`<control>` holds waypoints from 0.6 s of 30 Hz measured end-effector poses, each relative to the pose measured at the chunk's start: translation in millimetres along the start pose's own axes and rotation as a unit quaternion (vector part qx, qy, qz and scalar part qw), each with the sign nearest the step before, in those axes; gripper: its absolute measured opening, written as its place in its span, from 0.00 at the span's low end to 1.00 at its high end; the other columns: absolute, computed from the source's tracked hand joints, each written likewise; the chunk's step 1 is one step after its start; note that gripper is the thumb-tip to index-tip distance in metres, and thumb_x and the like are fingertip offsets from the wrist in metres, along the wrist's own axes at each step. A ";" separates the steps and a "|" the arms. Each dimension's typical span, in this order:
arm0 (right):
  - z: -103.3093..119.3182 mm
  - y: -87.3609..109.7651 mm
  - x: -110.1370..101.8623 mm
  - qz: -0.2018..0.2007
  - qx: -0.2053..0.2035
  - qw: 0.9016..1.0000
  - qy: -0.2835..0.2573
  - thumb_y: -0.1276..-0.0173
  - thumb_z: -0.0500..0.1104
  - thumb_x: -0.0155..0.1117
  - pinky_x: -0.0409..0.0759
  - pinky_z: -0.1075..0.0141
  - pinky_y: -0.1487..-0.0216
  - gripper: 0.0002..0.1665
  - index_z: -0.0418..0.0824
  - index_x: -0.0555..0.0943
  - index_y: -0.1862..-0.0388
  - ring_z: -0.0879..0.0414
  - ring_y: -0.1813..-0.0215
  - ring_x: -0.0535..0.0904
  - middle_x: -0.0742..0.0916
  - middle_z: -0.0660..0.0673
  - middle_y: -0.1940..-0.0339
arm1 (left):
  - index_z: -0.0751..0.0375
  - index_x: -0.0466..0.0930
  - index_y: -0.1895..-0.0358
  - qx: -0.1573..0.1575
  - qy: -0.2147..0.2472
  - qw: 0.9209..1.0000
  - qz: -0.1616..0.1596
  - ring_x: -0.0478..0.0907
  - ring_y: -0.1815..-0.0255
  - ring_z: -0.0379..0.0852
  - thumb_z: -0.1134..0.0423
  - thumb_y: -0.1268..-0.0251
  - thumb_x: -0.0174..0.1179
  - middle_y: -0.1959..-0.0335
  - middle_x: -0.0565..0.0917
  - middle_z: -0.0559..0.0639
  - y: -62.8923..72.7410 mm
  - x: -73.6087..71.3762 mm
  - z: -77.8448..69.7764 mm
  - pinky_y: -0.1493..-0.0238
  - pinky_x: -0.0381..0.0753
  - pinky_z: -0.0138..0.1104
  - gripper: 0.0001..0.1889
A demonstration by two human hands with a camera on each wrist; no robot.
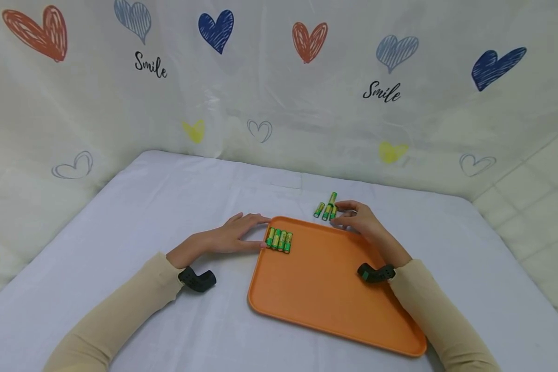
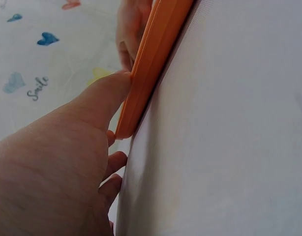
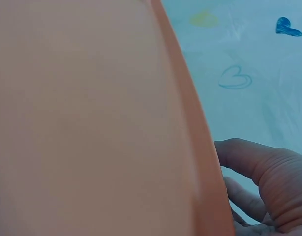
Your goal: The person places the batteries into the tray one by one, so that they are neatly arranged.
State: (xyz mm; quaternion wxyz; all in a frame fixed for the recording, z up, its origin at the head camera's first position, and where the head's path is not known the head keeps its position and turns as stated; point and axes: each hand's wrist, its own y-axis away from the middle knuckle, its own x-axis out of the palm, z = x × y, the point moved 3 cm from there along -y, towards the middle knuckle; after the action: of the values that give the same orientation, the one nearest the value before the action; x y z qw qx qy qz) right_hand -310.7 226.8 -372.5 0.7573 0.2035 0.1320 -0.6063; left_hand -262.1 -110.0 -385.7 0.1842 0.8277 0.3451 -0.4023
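Note:
Several green and yellow batteries lie side by side in the far left corner of the orange tray. My left hand has its fingers stretched out at that corner. Its thumb touches the tray's left rim beside the batteries. Past the far rim, several more batteries lie on the white cloth. My right hand reaches over the tray, thumb and fingertips around the rightmost battery there; I cannot tell whether they pinch it. In the right wrist view, the tray's rim hides those fingertips.
A white cloth covers the table. Behind it hangs a pale backdrop printed with hearts and the word Smile. Black wrist devices sit at the left cuff and at the right cuff, the latter above the tray.

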 end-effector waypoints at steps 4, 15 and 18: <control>-0.2 -0.1 -1.4 -0.001 0.002 1.000 -0.004 0.35 0.37 0.68 0.78 0.70 0.69 0.35 0.32 0.67 0.32 0.60 0.69 0.77 0.82 0.46 0.61 | 0.51 0.56 0.24 -0.005 0.004 1.000 0.000 0.47 0.21 0.49 0.41 0.32 0.56 0.24 0.58 0.49 -1.0 0.5 0.0 0.23 0.31 0.50 0.38; -3.5 1.7 -4.4 -0.017 -0.010 1.000 -0.007 0.37 0.41 0.71 0.77 0.70 0.68 0.38 0.33 0.68 0.31 0.63 0.66 0.78 0.80 0.39 0.50 | 0.53 0.57 0.25 -0.002 0.000 1.000 -0.004 0.49 0.22 0.49 0.43 0.31 0.57 0.25 0.60 0.50 -2.7 0.6 -0.7 0.24 0.32 0.51 0.37; -3.0 2.6 -3.0 -0.018 -0.014 1.000 -0.007 0.36 0.41 0.70 0.78 0.70 0.67 0.37 0.33 0.68 0.31 0.62 0.66 0.78 0.77 0.34 0.41 | 0.53 0.57 0.25 0.000 0.000 1.000 -0.007 0.50 0.22 0.48 0.43 0.31 0.57 0.25 0.60 0.49 -3.3 1.0 -0.4 0.24 0.32 0.51 0.37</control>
State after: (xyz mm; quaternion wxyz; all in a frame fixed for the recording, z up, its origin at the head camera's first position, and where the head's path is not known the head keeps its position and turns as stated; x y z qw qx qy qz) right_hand -308.8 231.3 -373.3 0.7501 0.1856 0.1388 -0.6194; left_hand -263.9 -107.0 -386.3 0.1817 0.8254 0.3505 -0.4036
